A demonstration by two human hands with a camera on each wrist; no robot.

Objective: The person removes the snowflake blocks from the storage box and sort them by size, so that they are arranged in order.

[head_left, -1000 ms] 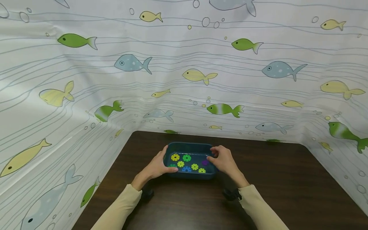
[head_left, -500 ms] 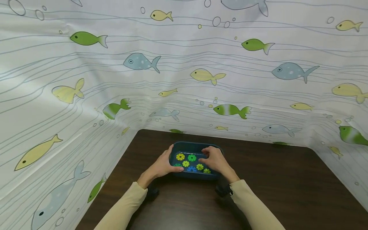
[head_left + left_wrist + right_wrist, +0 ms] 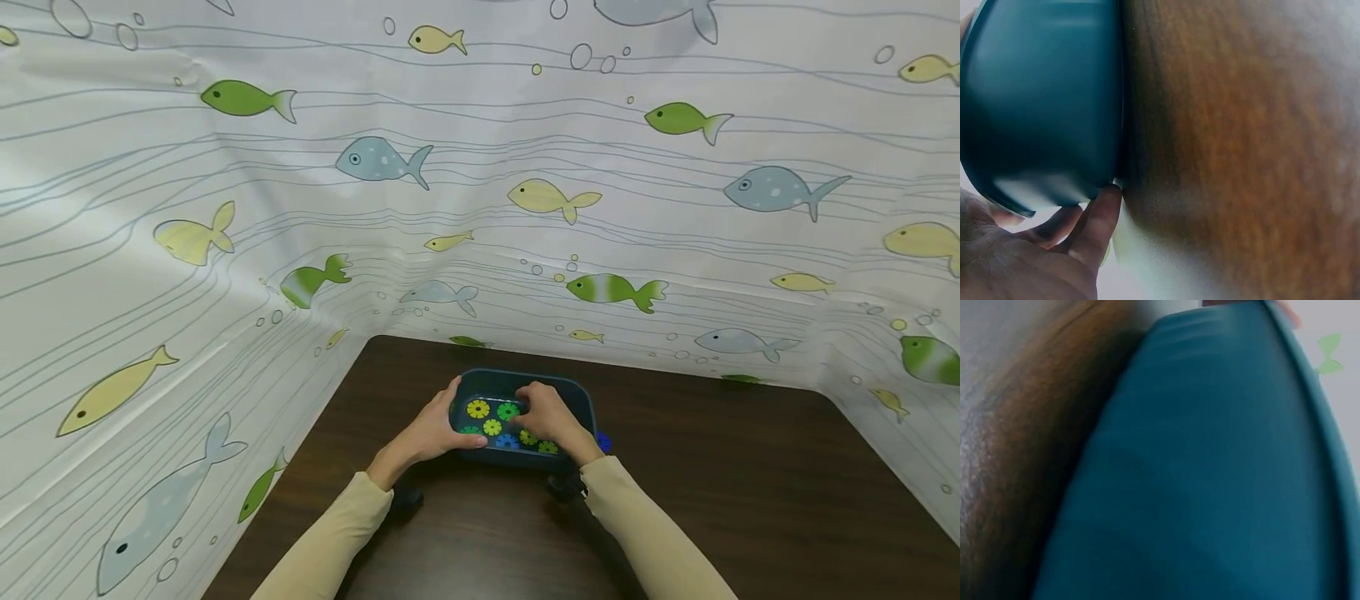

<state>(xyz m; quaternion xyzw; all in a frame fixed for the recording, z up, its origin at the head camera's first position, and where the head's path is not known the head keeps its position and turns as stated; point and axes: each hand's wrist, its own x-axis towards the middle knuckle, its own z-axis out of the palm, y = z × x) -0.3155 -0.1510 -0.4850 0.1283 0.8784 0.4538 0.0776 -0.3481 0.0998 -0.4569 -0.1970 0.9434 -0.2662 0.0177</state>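
Observation:
A dark teal plastic basin [image 3: 581, 400] stands on the table and holds several flower-shaped notched discs. Among them I see a yellow disc [image 3: 477, 408], a green disc [image 3: 507, 411] and a blue disc [image 3: 507, 441]. My left hand [image 3: 431, 429] grips the basin's left end, thumb over the front rim and fingers along the outside; the left wrist view shows these fingers [image 3: 1094, 228] against its wall. Over the basin's right half reaches my right hand [image 3: 551, 414], thumb and forefinger bent and apart near the green disc. Nothing shows between them. The right wrist view shows only the basin's outer wall.
Just outside the basin's right end a deep blue disc [image 3: 603, 442] lies on the dark wooden table [image 3: 712, 483]. White cloth [image 3: 480, 275] printed with fish encloses the table's back and sides. Dark devices hang under both wrists.
My right hand has moved left, from the basin's right rim toward its middle. It now covers where the purple disc lay. The deep blue disc outside has come into view. My left hand keeps its grip.

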